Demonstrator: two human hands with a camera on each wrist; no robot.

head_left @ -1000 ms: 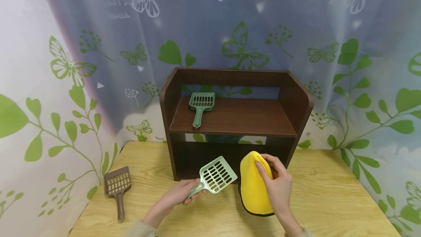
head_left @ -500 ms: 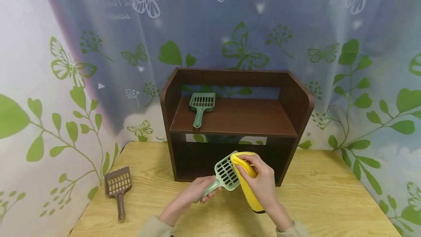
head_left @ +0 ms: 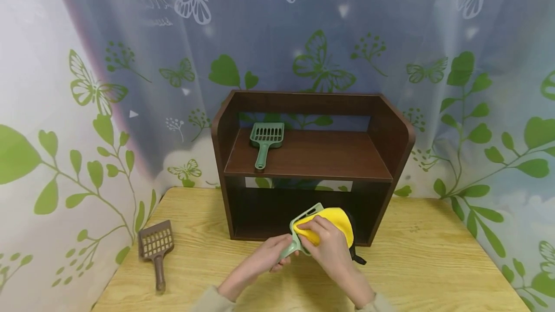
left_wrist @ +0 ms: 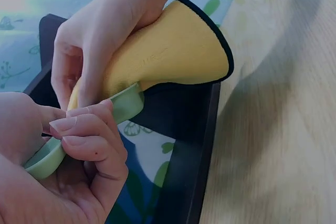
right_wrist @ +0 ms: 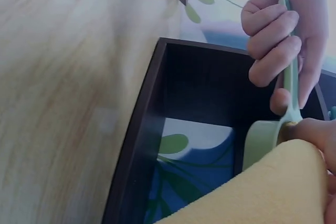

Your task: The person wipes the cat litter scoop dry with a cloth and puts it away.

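My left hand grips the handle of a light green slotted litter scoop, its fingers curled round it in the left wrist view. With my right hand I pinch a yellow cloth with black edging and press it onto the scoop's slotted head. Most of the head is hidden under the cloth and fingers. In the right wrist view the scoop's side wall shows beside the cloth. Both hands are above the table, in front of the shelf's lower compartment.
A dark brown two-tier shelf stands at the back of the wooden table. On its upper board, to the left, lies a darker green litter scoop. A brown litter scoop lies on the table at the left. Patterned curtain hangs behind.
The cloth has moved left from beside the light green scoop onto its head, and my right hand came with it. My left hand has shifted right with the scoop.
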